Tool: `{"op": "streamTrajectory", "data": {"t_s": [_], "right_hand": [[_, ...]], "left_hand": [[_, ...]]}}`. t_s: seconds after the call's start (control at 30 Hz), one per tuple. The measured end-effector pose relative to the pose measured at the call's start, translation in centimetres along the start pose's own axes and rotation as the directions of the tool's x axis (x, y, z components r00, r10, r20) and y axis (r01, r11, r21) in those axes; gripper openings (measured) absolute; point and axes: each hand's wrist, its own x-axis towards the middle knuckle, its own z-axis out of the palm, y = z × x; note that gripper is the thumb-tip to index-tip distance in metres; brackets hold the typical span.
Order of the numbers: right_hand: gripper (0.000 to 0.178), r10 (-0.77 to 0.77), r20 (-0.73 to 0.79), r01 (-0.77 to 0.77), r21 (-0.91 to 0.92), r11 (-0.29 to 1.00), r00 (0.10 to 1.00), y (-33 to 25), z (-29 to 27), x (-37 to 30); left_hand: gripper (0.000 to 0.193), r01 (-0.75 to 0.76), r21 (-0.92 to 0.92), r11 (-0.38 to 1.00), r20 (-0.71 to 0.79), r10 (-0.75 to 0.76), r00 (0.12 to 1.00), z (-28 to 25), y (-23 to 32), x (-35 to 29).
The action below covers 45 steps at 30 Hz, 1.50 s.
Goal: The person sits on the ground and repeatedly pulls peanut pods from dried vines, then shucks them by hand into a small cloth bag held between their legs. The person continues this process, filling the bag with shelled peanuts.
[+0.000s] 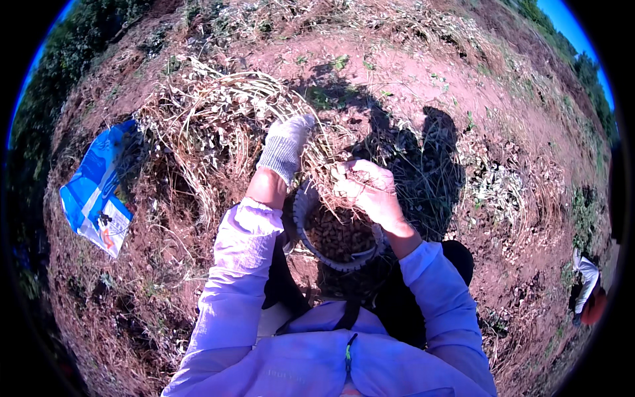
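My left hand [288, 147], in a pale knitted glove, is closed around a bundle of dried peanut plants [231, 99]. The long stems fan out to the left and the root end hangs to the right. My bare right hand [372, 190] has its fingers curled at those roots, closed on peanuts among the strands; how many is hidden. Just beneath both hands stands a round bucket [301, 213] with a pale, ridged rim. Brown peanuts in their shells [338, 237] fill much of what shows inside it.
A blue and white plastic sack [99, 192] lies to the left on the dry plants. More pulled plants [503, 178] are strewn on the reddish soil [423, 73] to the right. Another person [587, 288] is bent low at the far right edge. My knees flank the bucket.
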Motion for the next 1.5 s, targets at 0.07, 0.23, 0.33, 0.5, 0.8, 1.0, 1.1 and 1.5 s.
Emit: {"op": "streamTrajectory", "data": {"t_s": [0.07,0.23,0.33,0.5,0.8,1.0,1.1,1.5], "right_hand": [[0.021,-0.142,-0.098,0.133,-0.098,0.986,0.985,1.9,-0.4,0.2],[0.026,-0.19,-0.091,0.178,-0.125,0.976,0.978,2.0,-0.3,-0.2],[0.027,-0.022,-0.056,0.026,0.069,0.997,0.998,-0.3,0.0,-1.0],[0.025,-0.187,-0.154,0.199,0.066,0.978,0.97,1.6,0.9,-2.0],[0.031,-0.211,-0.19,0.192,-0.114,0.975,0.959,2.3,0.0,-3.6],[0.03,-0.204,-0.176,0.21,0.018,0.978,0.963,1.2,0.2,-4.2],[0.026,-0.161,-0.192,0.154,-0.053,0.987,0.968,-0.3,1.1,-4.0],[0.038,-0.365,0.188,0.383,-0.711,0.59,0.912,2.2,-0.6,-4.5]], "left_hand": [[0.015,-0.029,0.005,1.0,0.001,0.029,1.0,0.4,0.0,-0.5],[0.016,0.032,-0.022,0.999,-0.039,-0.033,0.999,0.8,-0.4,0.1],[0.018,-0.065,0.227,0.972,0.075,0.049,0.996,0.4,-0.8,0.8],[0.018,-0.449,0.603,0.66,0.383,0.254,0.888,-2.8,-4.6,6.1],[0.015,-0.337,0.311,0.889,0.439,0.18,0.88,-1.4,-5.6,5.2],[0.023,-0.097,0.243,0.965,0.414,-0.013,0.91,0.4,-4.0,2.3],[0.022,-0.477,0.367,0.799,0.42,0.315,0.851,-3.1,-5.3,6.1],[0.016,-0.131,0.005,0.991,0.119,0.129,0.984,-2.0,2.6,-0.6]]}}
